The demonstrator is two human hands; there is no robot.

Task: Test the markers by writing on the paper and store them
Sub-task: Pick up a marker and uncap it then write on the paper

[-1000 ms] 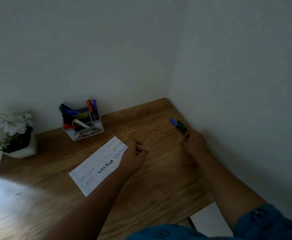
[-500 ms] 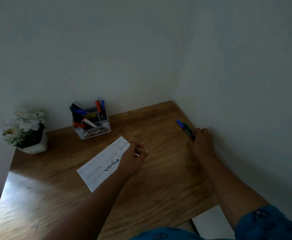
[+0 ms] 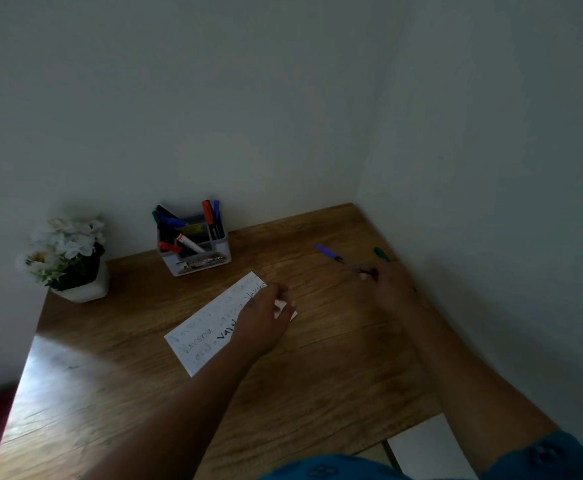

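Left hand [image 3: 262,317] lies palm down on the right end of the paper [image 3: 213,323], fingers fairly straight and pressing it flat on the wooden table [image 3: 317,375]. Paper is a white strip lying diagonally mid-table, near-left to far-right, with several handwritten lines in pale ink and one word in black; the hand covers part of the writing. Right hand [image 3: 387,285] is out at the far-right of the table, close to the wall corner, and motion-blurred. It pinches the tail end of a blue marker [image 3: 331,254], which sticks out toward the far left with the blue cap at the far tip; whether the marker is touching the table I can't tell. Green marker [image 3: 381,254] shows just beyond the right hand, next to the right wall, only its cap end visible; can't tell if the hand touches it or if it just lies on the table. Marker holder [image 3: 196,261] is a small grey compartmented organizer at the far side of the table against the back wall, well apart from both hands. It holds a bunch of markers [image 3: 179,233]: red and blue ones upright in the right compartment, black, green, blue, red and a white-barrelled one leaning in the left part. Potted white flowers [image 3: 68,258] sit at the far-left table corner. A white sheet or board [image 3: 425,445] is off the near-right table edge, lower down. Blue patterned sleeve [image 3: 553,459] shows at the near right.
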